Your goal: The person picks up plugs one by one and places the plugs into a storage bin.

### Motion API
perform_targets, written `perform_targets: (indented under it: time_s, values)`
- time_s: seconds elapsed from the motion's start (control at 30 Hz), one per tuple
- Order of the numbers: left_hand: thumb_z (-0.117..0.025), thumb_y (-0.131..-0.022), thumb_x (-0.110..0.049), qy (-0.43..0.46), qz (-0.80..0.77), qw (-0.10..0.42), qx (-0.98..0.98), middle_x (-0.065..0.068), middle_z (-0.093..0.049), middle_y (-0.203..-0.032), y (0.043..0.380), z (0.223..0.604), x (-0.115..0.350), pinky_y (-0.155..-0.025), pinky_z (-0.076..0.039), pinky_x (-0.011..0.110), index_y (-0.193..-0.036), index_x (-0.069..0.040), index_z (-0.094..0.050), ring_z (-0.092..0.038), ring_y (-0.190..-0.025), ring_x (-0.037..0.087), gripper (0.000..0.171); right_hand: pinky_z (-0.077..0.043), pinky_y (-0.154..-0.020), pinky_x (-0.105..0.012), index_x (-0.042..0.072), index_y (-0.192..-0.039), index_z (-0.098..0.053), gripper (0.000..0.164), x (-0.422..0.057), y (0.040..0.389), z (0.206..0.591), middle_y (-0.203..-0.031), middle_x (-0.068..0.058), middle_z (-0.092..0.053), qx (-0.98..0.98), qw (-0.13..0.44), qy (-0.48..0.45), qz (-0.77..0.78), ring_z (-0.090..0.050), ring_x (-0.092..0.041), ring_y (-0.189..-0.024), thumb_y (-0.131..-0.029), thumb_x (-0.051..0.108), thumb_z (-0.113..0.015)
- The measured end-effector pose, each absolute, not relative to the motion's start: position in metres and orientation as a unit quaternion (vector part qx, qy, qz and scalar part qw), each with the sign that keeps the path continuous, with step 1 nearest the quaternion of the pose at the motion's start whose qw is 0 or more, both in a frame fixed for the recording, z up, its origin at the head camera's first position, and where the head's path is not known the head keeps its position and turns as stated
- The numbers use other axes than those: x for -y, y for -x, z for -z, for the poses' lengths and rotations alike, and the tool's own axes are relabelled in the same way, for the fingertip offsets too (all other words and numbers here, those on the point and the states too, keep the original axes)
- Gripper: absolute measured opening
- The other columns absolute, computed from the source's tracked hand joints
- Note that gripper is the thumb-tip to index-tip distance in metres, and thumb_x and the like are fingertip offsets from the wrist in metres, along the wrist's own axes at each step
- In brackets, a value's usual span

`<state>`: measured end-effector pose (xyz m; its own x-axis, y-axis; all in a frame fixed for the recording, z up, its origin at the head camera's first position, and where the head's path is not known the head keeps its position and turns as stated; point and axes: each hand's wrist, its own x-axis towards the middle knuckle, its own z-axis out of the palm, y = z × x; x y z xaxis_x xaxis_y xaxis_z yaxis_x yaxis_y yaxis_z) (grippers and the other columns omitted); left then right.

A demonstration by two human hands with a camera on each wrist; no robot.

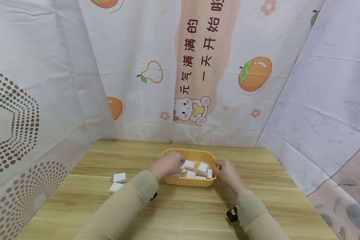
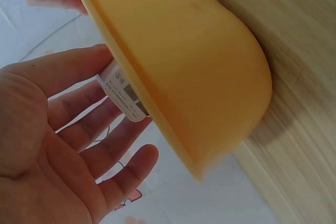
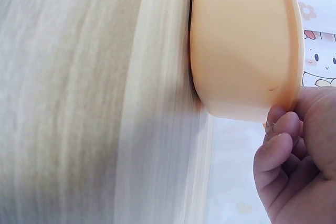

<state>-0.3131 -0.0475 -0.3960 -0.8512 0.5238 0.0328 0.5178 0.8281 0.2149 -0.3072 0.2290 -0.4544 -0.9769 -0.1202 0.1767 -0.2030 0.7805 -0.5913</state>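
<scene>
An orange-yellow basket point(image 1: 189, 182) stands toward the back of the table with several white charger plugs point(image 1: 202, 167) inside. At its left end my left hand point(image 1: 169, 164) reaches over the rim. The left wrist view shows that hand's thumb and fingers around a white charger point(image 2: 123, 92) with printed text, partly hidden behind the basket wall point(image 2: 184, 51). My right hand point(image 1: 226, 171) grips the basket's right end; in the right wrist view its thumb and curled fingers point(image 3: 275, 150) pinch the rim.
Two more white chargers, one with its prongs showing point(image 1: 119, 177) and another nearer point(image 1: 115, 187), lie on the wooden table point(image 1: 186, 213) left of the basket. A patterned curtain point(image 1: 132, 110) hangs behind the table's back edge.
</scene>
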Motion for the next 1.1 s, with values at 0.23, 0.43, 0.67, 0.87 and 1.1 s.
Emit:
perform_targets:
  time_s: [0.23,0.43,0.67,0.87,1.1]
  values:
    - [-0.080,-0.086,-0.021,-0.279,-0.119,0.028,-0.952,0.001,-0.071,-0.110,0.315,0.397,0.037,-0.079,-0.053,0.034,-0.125,-0.012,-0.072,-0.063,-0.091,0.016,0.041,-0.035,-0.043,-0.025,-0.001,-0.136,-0.062,0.044,-0.229,0.307,0.454,-0.054,0.002,-0.049,0.941,0.062,-0.083,-0.323,-0.038,-0.010,-0.045,-0.093,0.009,-0.058]
    - [-0.081,-0.086,-0.021,-0.284,-0.127,0.035,-0.950,0.000,-0.071,-0.117,0.316,0.400,0.029,-0.091,-0.053,0.036,-0.124,-0.013,-0.073,-0.064,-0.102,0.016,0.040,-0.037,-0.044,-0.026,-0.002,-0.135,-0.062,0.045,-0.229,0.308,0.454,-0.058,0.002,-0.050,0.943,0.065,-0.083,-0.316,-0.042,-0.011,-0.047,-0.092,0.010,-0.060]
    - [-0.080,-0.088,-0.021,-0.274,-0.146,0.056,-0.949,0.000,-0.070,-0.123,0.314,0.401,0.025,-0.097,-0.051,0.038,-0.124,-0.013,-0.073,-0.064,-0.111,0.018,0.038,-0.037,-0.045,-0.026,-0.001,-0.135,-0.063,0.045,-0.228,0.308,0.452,-0.058,0.002,-0.050,0.945,0.066,-0.084,-0.310,-0.041,-0.011,-0.048,-0.092,0.011,-0.060]
    - [-0.082,-0.086,-0.024,-0.282,-0.148,0.058,-0.946,-0.003,-0.070,-0.119,0.315,0.404,0.024,-0.092,-0.052,0.035,-0.122,-0.014,-0.074,-0.063,-0.100,0.013,0.038,-0.036,-0.044,-0.026,-0.001,-0.136,-0.062,0.045,-0.228,0.308,0.451,-0.055,0.002,-0.047,0.945,0.062,-0.081,-0.312,-0.039,-0.011,-0.046,-0.093,0.010,-0.060]
    - [-0.078,-0.086,-0.020,-0.288,-0.144,0.063,-0.945,-0.005,-0.070,-0.114,0.313,0.404,0.023,-0.087,-0.053,0.034,-0.120,-0.015,-0.075,-0.063,-0.096,0.012,0.035,-0.038,-0.045,-0.025,0.000,-0.135,-0.063,0.044,-0.228,0.308,0.452,-0.057,0.002,-0.050,0.946,0.064,-0.081,-0.306,-0.042,-0.011,-0.048,-0.093,0.011,-0.060]
